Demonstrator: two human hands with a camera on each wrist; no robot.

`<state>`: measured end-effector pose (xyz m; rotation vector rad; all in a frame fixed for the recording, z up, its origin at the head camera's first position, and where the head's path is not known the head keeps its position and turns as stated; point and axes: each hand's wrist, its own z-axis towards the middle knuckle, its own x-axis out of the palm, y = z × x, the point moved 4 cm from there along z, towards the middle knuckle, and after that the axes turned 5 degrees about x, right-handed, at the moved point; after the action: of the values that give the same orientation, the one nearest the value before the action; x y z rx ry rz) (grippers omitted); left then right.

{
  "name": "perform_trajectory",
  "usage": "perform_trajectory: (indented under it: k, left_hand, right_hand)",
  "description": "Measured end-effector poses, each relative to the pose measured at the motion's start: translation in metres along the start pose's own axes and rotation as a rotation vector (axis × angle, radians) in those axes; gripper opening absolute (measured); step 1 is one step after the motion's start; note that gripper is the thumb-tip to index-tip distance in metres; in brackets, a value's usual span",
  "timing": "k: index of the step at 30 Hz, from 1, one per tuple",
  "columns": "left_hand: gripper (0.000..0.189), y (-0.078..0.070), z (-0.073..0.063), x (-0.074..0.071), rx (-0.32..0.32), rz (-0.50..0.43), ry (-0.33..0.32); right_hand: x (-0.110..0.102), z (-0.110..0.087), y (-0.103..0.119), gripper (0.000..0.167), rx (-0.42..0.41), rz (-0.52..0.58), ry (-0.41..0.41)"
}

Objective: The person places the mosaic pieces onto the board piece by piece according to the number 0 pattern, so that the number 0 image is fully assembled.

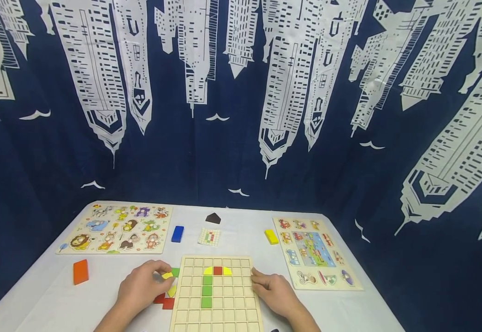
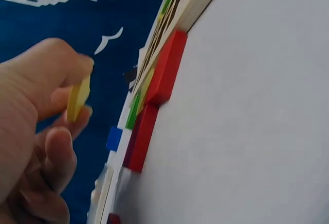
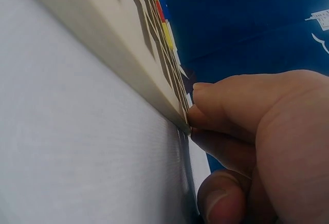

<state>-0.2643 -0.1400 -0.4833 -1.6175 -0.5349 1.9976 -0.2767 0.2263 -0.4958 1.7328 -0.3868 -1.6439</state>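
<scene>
My left hand (image 1: 143,283) pinches a yellow piece (image 2: 78,98) between thumb and fingertips, raised above the table left of the wooden grid board (image 1: 232,302). On the board, a red square (image 1: 217,271) sits between two rounded yellow pieces (image 1: 228,271). Below the left yellow one runs a column of green squares (image 1: 206,291). Beside the board's left edge, near that hand, lie red blocks (image 1: 168,303), another yellow piece (image 1: 172,291) and a green block (image 1: 175,272). My right hand (image 1: 276,293) touches the board's right edge with its fingertips.
A small pattern card (image 1: 209,237) lies behind the board, near a dark house-shaped piece (image 1: 213,218). An animal puzzle (image 1: 120,228) stands back left, a vehicle puzzle (image 1: 315,253) right. Blue (image 1: 177,234), yellow (image 1: 271,237) and orange (image 1: 80,272) blocks lie around.
</scene>
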Motion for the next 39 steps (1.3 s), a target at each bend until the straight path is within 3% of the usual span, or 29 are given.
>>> perform_trajectory:
  k: [6, 10, 13, 17, 25, 32, 39]
  left_hand:
    - [0.019, -0.025, -0.013, 0.012, 0.168, -0.085, 0.025]
    - [0.02, -0.041, -0.022, 0.026, 0.341, -0.107, 0.103]
    - [0.021, -0.049, -0.028, 0.037, 0.425, -0.109, 0.178]
    - [0.022, -0.054, -0.034, 0.047, 0.46, -0.153, 0.26]
    - [0.018, -0.065, -0.04, 0.055, 0.544, -0.155, 0.334]
    - [0.016, -0.067, -0.041, 0.054, 0.589, -0.142, 0.327]
    - [0.012, -0.064, -0.039, 0.052, 0.688, -0.136, 0.284]
  right_hand:
    - [0.001, 0.001, 0.001, 0.035, 0.007, -0.01, 0.001]
    - [0.001, 0.001, 0.001, 0.036, 0.008, -0.021, 0.004]
    - [0.001, 0.002, 0.001, 0.036, 0.008, -0.02, 0.004]
    - [0.001, 0.002, 0.001, 0.035, 0.012, -0.023, 0.003]
    - [0.001, 0.002, 0.003, 0.034, 0.025, -0.025, -0.002]
    - [0.001, 0.001, 0.002, 0.033, 0.022, -0.01, -0.001]
    - [0.001, 0.002, 0.001, 0.033, 0.016, -0.003, 0.003]
